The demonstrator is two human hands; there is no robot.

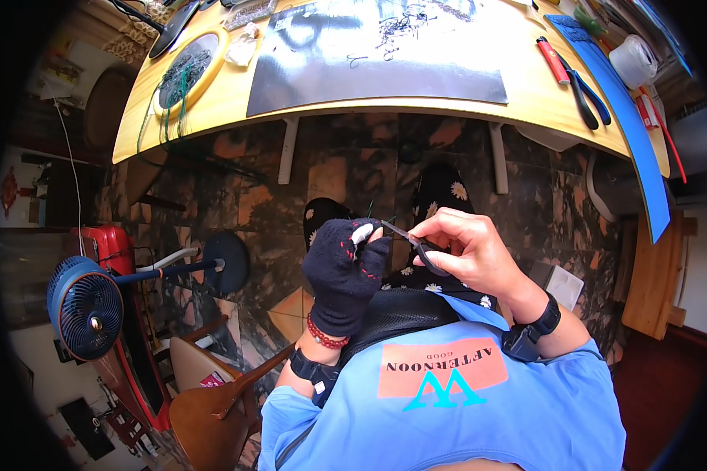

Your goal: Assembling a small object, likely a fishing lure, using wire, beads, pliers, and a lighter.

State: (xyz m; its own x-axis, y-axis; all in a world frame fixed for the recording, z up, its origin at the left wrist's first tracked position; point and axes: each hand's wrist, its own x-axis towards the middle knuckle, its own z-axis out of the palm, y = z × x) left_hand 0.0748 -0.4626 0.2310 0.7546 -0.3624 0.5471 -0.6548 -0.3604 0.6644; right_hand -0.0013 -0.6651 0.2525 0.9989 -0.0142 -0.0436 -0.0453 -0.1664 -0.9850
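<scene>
Left hand, in a black fingerless knit glove with red stitching, is curling nearly closed, pinching something small and thin at the fingertips; can't tell what exactly, looks like fine green wire. Right hand, bare, is closing around small dark-handled metal pliers, tips meeting the left fingertips over the lap. Work looks mid-way, as I judge it: piece being gripped, not set down. Further out, wooden table is carrying a grey metal sheet, a round wooden-rimmed tray of green wire, and red-handled pliers.
</scene>
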